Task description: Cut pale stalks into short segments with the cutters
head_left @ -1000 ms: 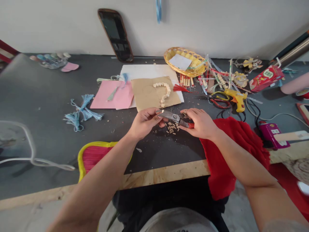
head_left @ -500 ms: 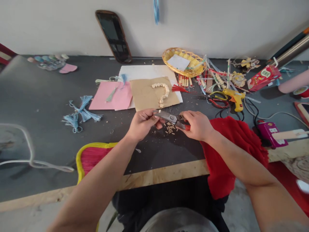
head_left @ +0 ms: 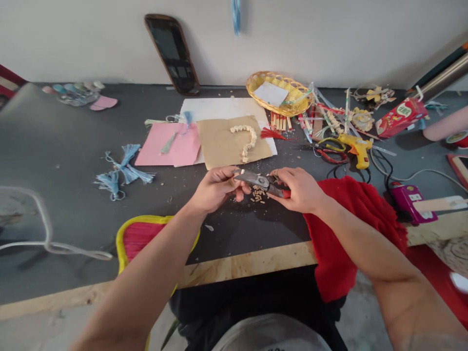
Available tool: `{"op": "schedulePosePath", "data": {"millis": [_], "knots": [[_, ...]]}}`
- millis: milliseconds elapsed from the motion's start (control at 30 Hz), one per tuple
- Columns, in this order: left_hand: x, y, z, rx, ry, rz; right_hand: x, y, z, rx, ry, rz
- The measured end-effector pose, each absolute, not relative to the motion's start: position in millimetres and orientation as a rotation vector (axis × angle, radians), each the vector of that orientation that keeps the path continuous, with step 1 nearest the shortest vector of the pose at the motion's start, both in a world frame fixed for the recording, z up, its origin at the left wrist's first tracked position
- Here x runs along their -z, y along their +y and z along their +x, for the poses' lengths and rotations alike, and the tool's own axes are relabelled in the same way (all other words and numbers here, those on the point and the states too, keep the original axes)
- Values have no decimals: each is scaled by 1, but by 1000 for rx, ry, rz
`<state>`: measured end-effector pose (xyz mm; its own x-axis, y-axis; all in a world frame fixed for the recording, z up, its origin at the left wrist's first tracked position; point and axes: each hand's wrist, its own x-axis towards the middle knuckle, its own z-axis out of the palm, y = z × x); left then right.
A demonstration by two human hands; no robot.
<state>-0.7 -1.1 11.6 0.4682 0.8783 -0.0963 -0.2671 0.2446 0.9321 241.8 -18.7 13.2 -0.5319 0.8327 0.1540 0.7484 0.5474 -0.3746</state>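
Observation:
My right hand [head_left: 300,190] grips a pair of pruning shears [head_left: 258,180] with red handles, their grey blades pointing left. At the blade tips, my left hand [head_left: 218,187] is closed in a pinch on a small pale piece [head_left: 242,171], mostly hidden by fingers and blade. Below the blades, several short cut wooden bits [head_left: 259,194] lie scattered on the dark table [head_left: 234,229]. Just behind the hands, a curved row of small cream pieces [head_left: 250,139] rests on a sheet of brown paper [head_left: 223,141].
Blue tassels [head_left: 126,165] and pink paper [head_left: 153,146] lie left. A phone [head_left: 173,53] leans on the wall. Toward the back right are a wicker basket [head_left: 263,80], scissors [head_left: 331,146], a yellow glue gun [head_left: 356,148] and a juice carton [head_left: 400,117]. Red cloth [head_left: 351,214] hangs over the front edge.
The shears have shifted very slightly, and the left fingers have moved a little around the small pale piece. Objects on the table stay where they were.

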Motion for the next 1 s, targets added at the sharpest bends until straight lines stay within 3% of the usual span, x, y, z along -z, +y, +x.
{"op": "schedulePosePath", "data": {"millis": [467,1000], "knots": [[-8,0,8,-1122,940,1270,-8,-19,239,-191,-2401,-1490],[-6,-1,5,-1083,978,1301,-11,-16,244,-258,-2412,-1462]]}}
